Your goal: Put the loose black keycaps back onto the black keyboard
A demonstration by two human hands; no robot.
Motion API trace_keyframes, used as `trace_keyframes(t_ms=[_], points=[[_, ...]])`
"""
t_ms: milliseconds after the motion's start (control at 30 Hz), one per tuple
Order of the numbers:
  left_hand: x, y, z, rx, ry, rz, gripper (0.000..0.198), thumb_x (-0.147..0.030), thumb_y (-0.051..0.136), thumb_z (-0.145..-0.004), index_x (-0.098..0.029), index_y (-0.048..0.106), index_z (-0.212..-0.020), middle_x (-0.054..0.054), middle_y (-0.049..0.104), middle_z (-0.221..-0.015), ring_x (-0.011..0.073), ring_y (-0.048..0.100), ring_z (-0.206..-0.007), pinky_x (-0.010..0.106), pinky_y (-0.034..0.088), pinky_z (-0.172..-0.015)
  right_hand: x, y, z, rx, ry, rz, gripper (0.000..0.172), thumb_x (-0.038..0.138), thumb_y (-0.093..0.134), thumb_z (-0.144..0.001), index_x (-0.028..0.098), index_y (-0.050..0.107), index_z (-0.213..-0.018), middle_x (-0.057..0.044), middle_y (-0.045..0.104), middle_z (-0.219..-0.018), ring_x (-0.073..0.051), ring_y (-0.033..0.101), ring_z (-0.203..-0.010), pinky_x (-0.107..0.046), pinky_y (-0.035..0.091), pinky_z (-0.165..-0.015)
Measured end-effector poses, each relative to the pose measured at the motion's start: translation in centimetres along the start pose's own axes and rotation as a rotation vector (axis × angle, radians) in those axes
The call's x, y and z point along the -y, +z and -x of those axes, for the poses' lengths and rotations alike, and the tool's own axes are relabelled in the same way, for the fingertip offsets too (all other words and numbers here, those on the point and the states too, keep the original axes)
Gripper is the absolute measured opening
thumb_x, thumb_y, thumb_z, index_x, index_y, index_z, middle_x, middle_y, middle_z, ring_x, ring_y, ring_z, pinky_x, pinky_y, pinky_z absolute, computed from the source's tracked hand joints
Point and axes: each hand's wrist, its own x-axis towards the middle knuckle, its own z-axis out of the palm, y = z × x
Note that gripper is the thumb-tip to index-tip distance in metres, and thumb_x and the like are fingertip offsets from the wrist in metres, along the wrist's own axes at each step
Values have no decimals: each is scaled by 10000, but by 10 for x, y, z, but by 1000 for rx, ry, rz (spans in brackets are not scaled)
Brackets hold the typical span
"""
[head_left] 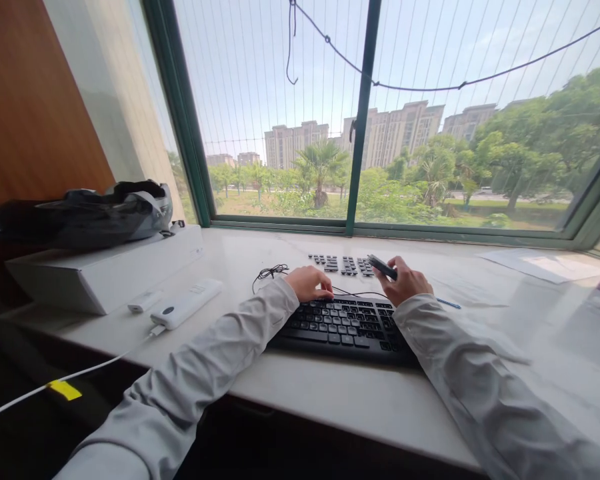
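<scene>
Hands: two, both in pale grey sleeves, reaching over the counter edge.
Left hand (307,283): curling loosely, fingers bent down and resting on the far left rim of the keyboard; gripping nothing.
Right hand (405,283): closing around one dark flat tool (383,267), pinching it between thumb and fingers, the tool's tip pointing left and hanging just above the far right edge of the keyboard.
Keyboard (345,323): one, black, lying flat on the counter between the two forearms, most keys sitting in place.
Cable (270,272): one thin black lead, bundling up just left of the left hand and running behind the keyboard.
Loose keycaps (343,265): lying in three small groups of neat rows just beyond the keyboard; single count not readable.
Pen (449,303): one, blue, lying right of the right wrist.
Counter (330,393): one pale stone sill bearing everything.
Power bank (186,303): one, white, lying well to the left, a white cord trailing off its near end.
White box (105,270): one, sitting further left, carrying one dark bag (85,217).
Window (360,113): two panes showing, running along the far edge.
</scene>
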Motion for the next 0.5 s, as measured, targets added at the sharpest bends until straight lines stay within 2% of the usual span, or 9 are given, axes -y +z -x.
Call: trace_keyframes(t_ms=[167, 267, 400, 500], points=[[1, 1, 2, -44, 40, 35, 204, -417, 651, -735, -248, 733, -813, -1, 701, -823, 138, 613, -779, 213, 430, -743, 4, 4, 2, -49, -113, -199, 281, 517, 482, -773, 243, 517, -829, -14, 574, -599, -189, 535, -580, -283, 350, -581], [0, 0, 2, -35, 69, 85, 211, -414, 677, -710, -232, 741, -797, 5, 704, -785, 135, 617, -747, 206, 435, -712, 12, 1, 6, -23, -91, -382, 338, 556, 501, -756, 221, 510, -710, -5, 524, -553, -159, 484, -538, -274, 336, -547], [-2, 2, 0, -21, 67, 149, 207, -385, 707, -679, -209, 749, -780, 10, 704, -727, 128, 621, -701, 197, 441, -675, 37, 0, 6, 132, 53, -940, 422, 602, 587, -683, 197, 476, -633, 24, 429, -485, -109, 390, -444, -257, 302, -435], [-1, 3, -1, -20, 30, 177, 168, -335, 714, -669, -206, 752, -770, 9, 703, -708, 125, 624, -691, 193, 442, -664, 67, 3, 3, 212, 128, -1318, 411, 527, 669, -652, 209, 413, -605, 71, 324, -465, -71, 284, -391, -239, 266, -370]])
